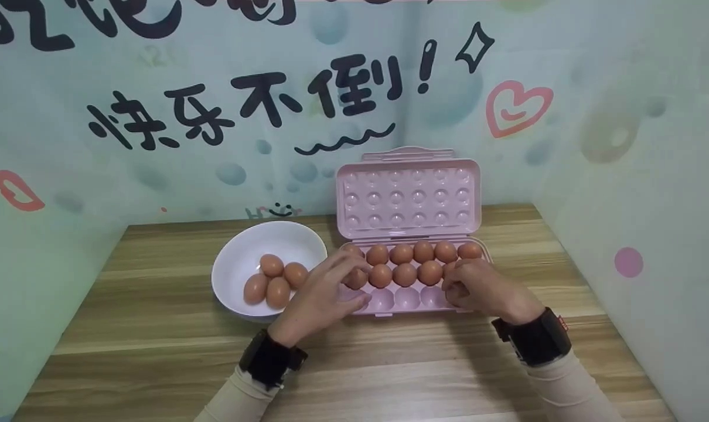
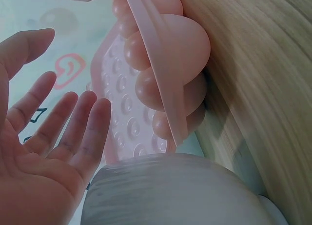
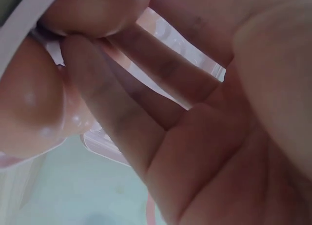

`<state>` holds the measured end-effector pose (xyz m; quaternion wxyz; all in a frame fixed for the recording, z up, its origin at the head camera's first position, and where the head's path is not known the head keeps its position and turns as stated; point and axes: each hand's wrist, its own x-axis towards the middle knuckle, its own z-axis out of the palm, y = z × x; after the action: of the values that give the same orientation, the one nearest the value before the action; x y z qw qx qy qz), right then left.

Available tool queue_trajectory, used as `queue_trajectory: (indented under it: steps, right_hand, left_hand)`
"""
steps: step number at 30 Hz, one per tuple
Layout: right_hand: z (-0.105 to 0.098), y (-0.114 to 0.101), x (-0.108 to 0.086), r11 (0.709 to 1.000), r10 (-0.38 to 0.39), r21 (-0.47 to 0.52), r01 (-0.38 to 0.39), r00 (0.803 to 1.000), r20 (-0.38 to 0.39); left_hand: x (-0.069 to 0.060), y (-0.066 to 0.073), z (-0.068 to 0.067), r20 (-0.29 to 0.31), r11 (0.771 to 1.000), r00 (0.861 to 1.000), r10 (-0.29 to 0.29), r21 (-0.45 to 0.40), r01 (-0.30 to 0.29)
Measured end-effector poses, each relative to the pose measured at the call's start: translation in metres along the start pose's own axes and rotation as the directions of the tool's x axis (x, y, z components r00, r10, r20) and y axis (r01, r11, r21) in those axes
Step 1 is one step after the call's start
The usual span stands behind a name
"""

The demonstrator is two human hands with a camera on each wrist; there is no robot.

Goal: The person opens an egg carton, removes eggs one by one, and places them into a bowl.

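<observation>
A pink egg carton (image 1: 381, 300) stands open, with brown eggs (image 1: 405, 275) in its back and middle rows and bare cups visible in front. My left hand (image 1: 319, 296) hovers over the carton's left end; in the left wrist view the hand (image 2: 53, 147) has its fingers spread and holds nothing. At the carton's right end, my right hand (image 1: 483, 287) bends its fingers down. The right wrist view shows that hand (image 3: 195, 137) gripping an egg (image 3: 97, 12) with its fingertips, though its thumb's contact is hidden.
Left of the carton stands a white bowl (image 1: 231, 258) with several brown eggs (image 1: 278, 292), partly behind my left hand. The raised carton lid (image 1: 407, 196) rises at the back near the printed wall covering (image 1: 173, 187). Under everything lies a wooden table (image 1: 155, 328).
</observation>
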<state>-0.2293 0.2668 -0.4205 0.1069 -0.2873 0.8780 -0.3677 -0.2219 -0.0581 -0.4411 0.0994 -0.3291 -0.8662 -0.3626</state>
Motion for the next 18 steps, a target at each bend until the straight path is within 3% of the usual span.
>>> queue_trajectory:
  steps: [1, 2, 3, 4, 8, 13, 18]
  right_hand:
    - [-0.0002, 0.0001, -0.0003, 1.0, -0.007, -0.019, 0.007, 1.0, 0.004]
    - [-0.0007, 0.0007, -0.0008, 0.985, -0.066, -0.161, 0.064, 0.998, -0.007]
    - [-0.0011, 0.0013, -0.0015, 0.942, -0.136, -0.312, 0.123, 0.99, -0.022]
    - [-0.0014, 0.0017, -0.0017, 0.924, -0.158, -0.356, 0.141, 0.987, -0.019]
    - [-0.0014, 0.0028, -0.0027, 0.896, -0.191, -0.413, 0.161, 0.981, -0.032]
    - [-0.0004, 0.0031, -0.0025, 0.882, -0.244, -0.426, 0.202, 0.969, -0.047]
    - [0.0002, 0.0037, -0.0021, 0.885, -0.205, -0.437, 0.162, 0.977, -0.053]
  left_hand:
    - [0.0, 0.0001, 0.0001, 0.0, 1.0, 1.0, -0.002, 0.001, 0.002]
    - [0.0001, 0.0002, 0.0001, 0.0, 1.0, 1.0, -0.004, 0.001, 0.004]
    - [0.0001, 0.0003, 0.0002, 0.001, 1.0, 1.0, -0.005, 0.0, 0.005]
    - [0.0001, 0.0004, 0.0, 0.0, 1.0, 1.0, -0.006, -0.002, 0.006]
    - [0.0001, 0.0005, -0.0007, 0.005, 1.0, 1.0, -0.008, -0.013, 0.008]
    - [0.0001, 0.0008, -0.0016, 0.01, 1.0, 1.0, -0.013, -0.019, 0.014]
    - [0.0003, 0.0008, -0.0025, 0.002, 1.0, 1.0, 0.004, -0.026, -0.004]
